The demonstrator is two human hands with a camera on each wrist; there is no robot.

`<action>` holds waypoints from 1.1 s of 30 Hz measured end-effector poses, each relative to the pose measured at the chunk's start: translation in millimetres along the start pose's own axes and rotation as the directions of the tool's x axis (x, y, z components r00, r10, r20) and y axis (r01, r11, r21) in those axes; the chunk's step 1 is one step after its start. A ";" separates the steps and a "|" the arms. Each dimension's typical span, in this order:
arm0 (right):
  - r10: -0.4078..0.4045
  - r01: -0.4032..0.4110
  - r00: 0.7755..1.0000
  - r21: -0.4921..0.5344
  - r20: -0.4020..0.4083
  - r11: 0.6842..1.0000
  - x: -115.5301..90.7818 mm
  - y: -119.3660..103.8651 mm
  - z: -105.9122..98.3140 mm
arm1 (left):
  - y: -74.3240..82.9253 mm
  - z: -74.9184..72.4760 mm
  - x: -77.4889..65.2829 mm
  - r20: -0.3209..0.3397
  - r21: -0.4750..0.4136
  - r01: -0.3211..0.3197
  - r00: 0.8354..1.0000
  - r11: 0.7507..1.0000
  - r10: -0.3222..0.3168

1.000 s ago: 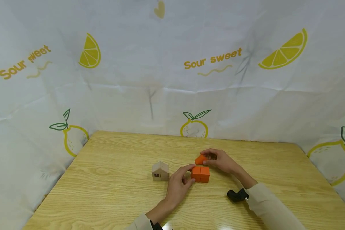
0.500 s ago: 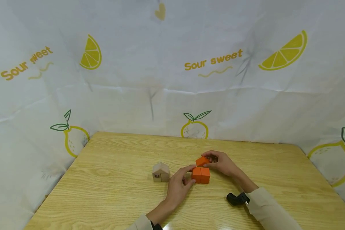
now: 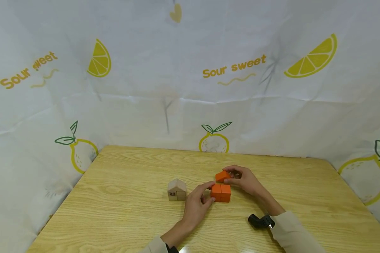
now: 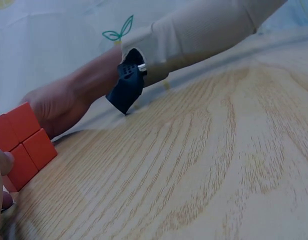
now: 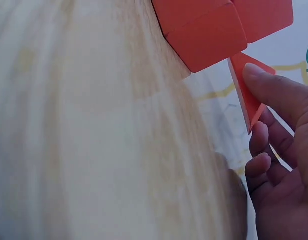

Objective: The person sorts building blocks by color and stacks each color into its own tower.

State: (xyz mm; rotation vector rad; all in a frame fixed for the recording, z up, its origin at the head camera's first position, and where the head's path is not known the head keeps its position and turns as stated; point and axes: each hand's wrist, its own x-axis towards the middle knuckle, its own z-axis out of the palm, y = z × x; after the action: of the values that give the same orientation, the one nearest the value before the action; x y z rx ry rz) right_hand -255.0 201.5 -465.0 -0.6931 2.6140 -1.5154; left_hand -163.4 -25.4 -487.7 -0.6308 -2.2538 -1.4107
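Orange wooden cubes (image 3: 221, 193) stand together in a two-by-two face on the table. My left hand (image 3: 196, 203) holds their left side, thumb at the front and forefinger at the back top corner. In the left wrist view that thumb lies against the red-orange cubes (image 4: 25, 145). Behind and just above them, my right hand (image 3: 243, 179) pinches an orange triangular block (image 3: 222, 176). The right wrist view shows the thumb pressed on the face of this triangular block (image 5: 250, 95), its sharp edge close to the stack.
Left of my left hand stands a small house of plain wooden blocks (image 3: 177, 190), with a dark letter on its front. A black wrist device (image 3: 261, 221) hangs at my right sleeve. A white lemon-print cloth (image 3: 145, 116) hangs behind the wooden table (image 3: 114, 211).
The triangular block has been turned a little in my right fingers and shifted slightly right. My left hand and the cubes stay in place.
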 end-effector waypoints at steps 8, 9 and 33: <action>-0.068 0.070 0.995 0.031 -0.072 0.997 -12.8 -10.3 -6.0 | 1.1 0.6 0.2 -0.001 0.015 0.016 1.000 1.000 -0.016; -0.079 0.083 0.994 0.038 -0.079 0.996 -14.7 -11.2 -6.6 | 1.2 0.8 0.4 0.001 0.014 0.021 1.000 1.000 -0.021; -0.264 0.266 0.963 0.054 -0.049 0.962 -35.1 -53.9 -2.4 | 4.2 -2.1 1.3 0.020 0.004 0.073 0.997 0.997 -0.073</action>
State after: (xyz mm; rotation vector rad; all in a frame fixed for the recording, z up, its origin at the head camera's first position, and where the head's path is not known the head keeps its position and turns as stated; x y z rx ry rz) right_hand -204.8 194.6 -425.3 -1.0536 2.5762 -1.6832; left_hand -161.8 -25.5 -483.0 -0.5701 -2.3161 -1.4404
